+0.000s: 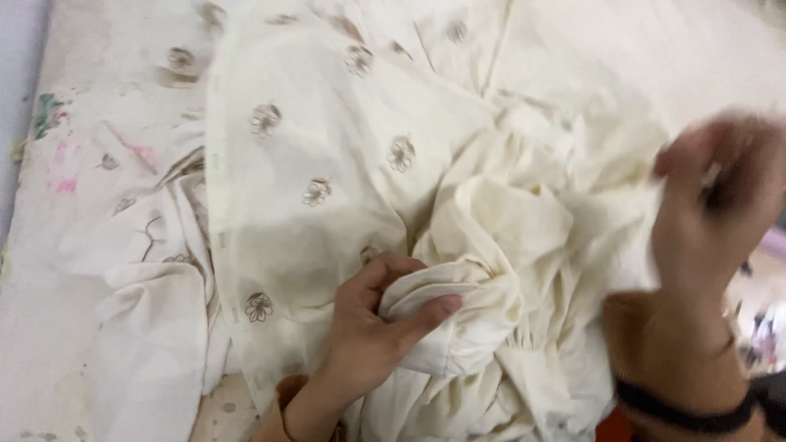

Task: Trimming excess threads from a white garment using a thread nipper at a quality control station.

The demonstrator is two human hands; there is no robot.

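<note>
Bunching across the lower right of the frame, the cream lining (499,245) lies between both hands: the left hand (372,323) pinches a fold at lower centre, the blurred right hand (720,205) grips its right edge

Bright, flat, washed-out light — right hand (720,205) motion-blurred (soft shadows only).

The right hand (720,205) is blurring badly, so its fingers and whatever they are pinching cannot be made out. Beside that grip, the cream cloth (491,221) is smearing too. The left hand (377,319) is hiding its fingertips inside a fold. Below both grips, the forearms are running off the lower edge.
</note>
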